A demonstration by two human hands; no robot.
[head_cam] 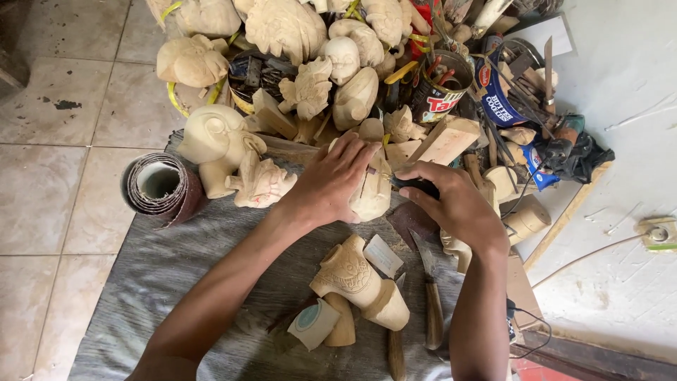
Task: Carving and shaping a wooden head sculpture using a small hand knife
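My left hand [330,180] lies over a pale wooden carving [374,192] and holds it down on the grey cloth [176,268]. My right hand [455,204] grips a dark hand-held tool [416,185] whose tip touches the carving's right side. Just below the hands lies a carved wooden piece with scale patterns [352,275], a knife with a wooden handle [431,296] and a small flat block [383,255].
A roll of sandpaper [161,185] lies at the left. Several unfinished wooden figures [218,141] are piled at the back with tins full of tools [441,88]. Tiled floor [49,176] is at the left; a white surface [620,141] with a cable is at the right.
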